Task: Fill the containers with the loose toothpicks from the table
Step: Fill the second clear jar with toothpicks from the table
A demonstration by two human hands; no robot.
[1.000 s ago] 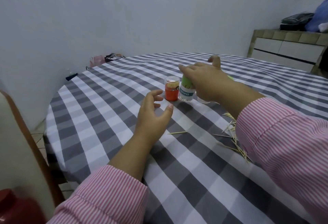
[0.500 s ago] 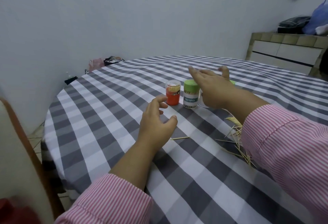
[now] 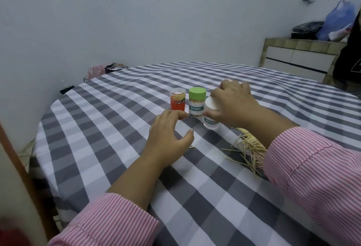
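Gripping the white-lidded container

Gripping a clear toothpick container with a white lid [image 3: 212,115], my right hand [image 3: 233,104] is closing around it from above, fingers wrapped over the lid and thumb pressing its side, while it is tilting, its base near or on the checked tablecloth [image 3: 117,128]. It is leaning just beside the green-lidded toothpick container [image 3: 197,102], which is standing upright and full next to the orange container [image 3: 177,99] with a clear cap. My left hand [image 3: 169,138] is hovering half open over the cloth, fingers curled and thumb spread, holding nothing; whether its fingertips are touching the green-lidded container's base, I cannot tell. Loose toothpicks [image 3: 251,148] are lying in a scattered pile on the cloth under my right forearm, beside my pink striped sleeve [image 3: 312,167]. One stray toothpick [image 3: 192,147] is peeking out beside my left hand.
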